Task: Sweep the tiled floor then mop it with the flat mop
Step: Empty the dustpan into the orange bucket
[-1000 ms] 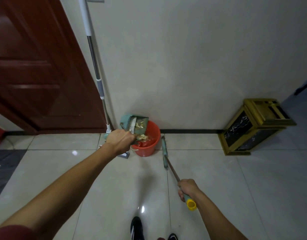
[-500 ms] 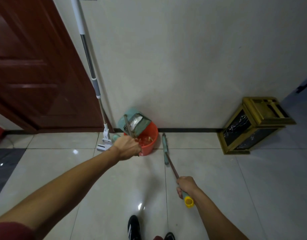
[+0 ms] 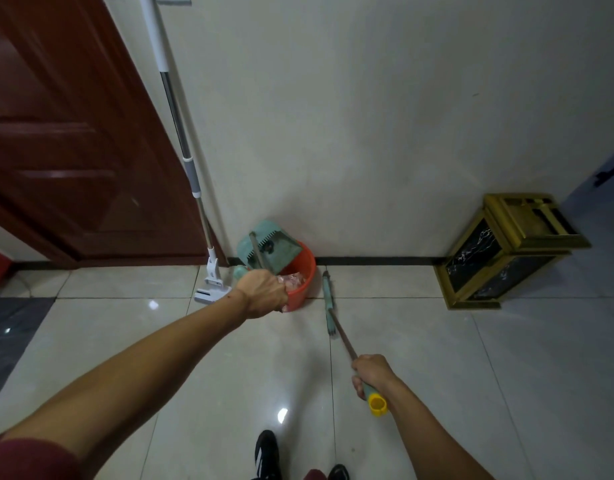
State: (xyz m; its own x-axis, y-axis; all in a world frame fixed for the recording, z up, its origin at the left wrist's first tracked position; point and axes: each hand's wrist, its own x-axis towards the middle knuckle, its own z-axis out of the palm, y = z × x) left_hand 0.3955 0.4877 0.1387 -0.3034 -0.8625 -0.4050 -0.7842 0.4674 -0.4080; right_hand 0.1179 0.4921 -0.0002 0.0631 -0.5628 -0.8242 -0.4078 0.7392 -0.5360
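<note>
Left hand (image 3: 264, 292) grips the dustpan (image 3: 269, 249) tipped over the bucket (image 3: 303, 284); right hand (image 3: 369, 374) grips the broom (image 3: 329, 306). Best to shake the pan low inside the rim.

Looks like a home hallway/entry: glossy pale tiled floor (image 3: 229, 358), plain white wall (image 3: 367, 116) w/ dark skirting, dark red wooden door (image 3: 73, 133) at left. Flat mop (image 3: 180, 143) leans on wall; orange bucket (image 3: 303, 282) & gold-framed bin (image 3: 506, 247) at wall base.

Dustpan (image 3: 269, 249) over bucket (image 3: 300, 282), flat mop (image 3: 180, 147) left, broom (image 3: 329, 306) right.
</note>
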